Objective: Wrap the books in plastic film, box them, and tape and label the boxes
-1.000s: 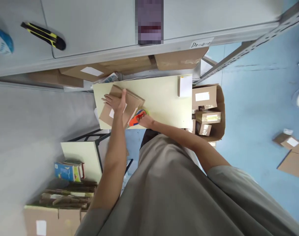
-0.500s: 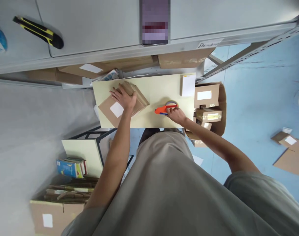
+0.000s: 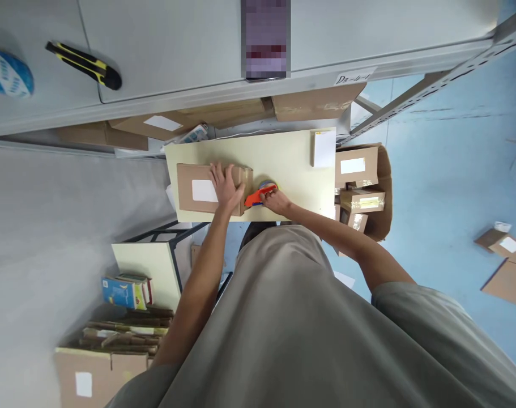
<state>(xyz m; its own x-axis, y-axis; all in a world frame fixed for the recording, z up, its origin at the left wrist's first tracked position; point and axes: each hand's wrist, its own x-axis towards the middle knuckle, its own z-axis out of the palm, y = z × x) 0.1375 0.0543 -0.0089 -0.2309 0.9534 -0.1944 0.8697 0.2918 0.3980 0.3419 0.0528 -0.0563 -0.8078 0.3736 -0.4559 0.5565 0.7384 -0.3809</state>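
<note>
A brown cardboard box [image 3: 187, 190] with a white label [image 3: 204, 191] lies on the pale table, its long side roughly parallel to the front edge. My left hand [image 3: 226, 187] rests on top near the box's right end, fingers spread. In my right hand [image 3: 276, 201] is an orange tape dispenser [image 3: 253, 198], fingers wrapped round its handle. Its front end is at the lower right end of the box; whether it touches the cardboard I cannot tell. Part of the tape roll shows behind the handle.
A white pad or small box [image 3: 324, 149] lies at the table's [image 3: 295, 153] back right. Beyond, a grey shelf [image 3: 164, 45] bears a utility knife [image 3: 85, 65], a blue roll [image 3: 9, 73] and a blurred-out object [image 3: 266, 39]. A carton [image 3: 384, 192] of boxes stands right; books [image 3: 124, 292] lie left.
The box has turned from slanted to nearly square with the table, under my left hand. My right hand has brought the tape dispenser left, to the box's right end.
</note>
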